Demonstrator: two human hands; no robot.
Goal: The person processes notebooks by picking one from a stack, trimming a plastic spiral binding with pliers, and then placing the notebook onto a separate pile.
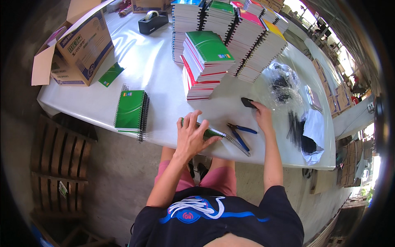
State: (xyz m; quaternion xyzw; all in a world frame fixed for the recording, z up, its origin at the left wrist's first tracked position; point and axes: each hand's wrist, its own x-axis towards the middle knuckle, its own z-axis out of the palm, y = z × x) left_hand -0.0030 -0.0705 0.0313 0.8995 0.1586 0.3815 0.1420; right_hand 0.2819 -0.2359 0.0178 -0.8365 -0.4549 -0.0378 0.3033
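Note:
My left hand (191, 136) is closed round a green notebook (213, 132) at the table's front edge, seen mostly edge-on. A metal spiral coil (236, 145) runs along its edge and sticks out past it to the right. My right hand (263, 117) has its fingertips on a small flat black object (247, 102) on the table; its kind is unclear. Between my hands lie blue-handled pliers (240, 133), their jaws pointing left. Left of my left hand is a small stack of green spiral notebooks (131, 110).
Ahead stand a stack of unbound notebooks (209, 49) and tall piles of spiral notebooks (251, 43). A cardboard box (80, 49), a green cover (111, 75) and a tape dispenser (153, 22) are at the left. Clear plastic wrap (284, 84) and loose black coils (294, 128) lie at the right.

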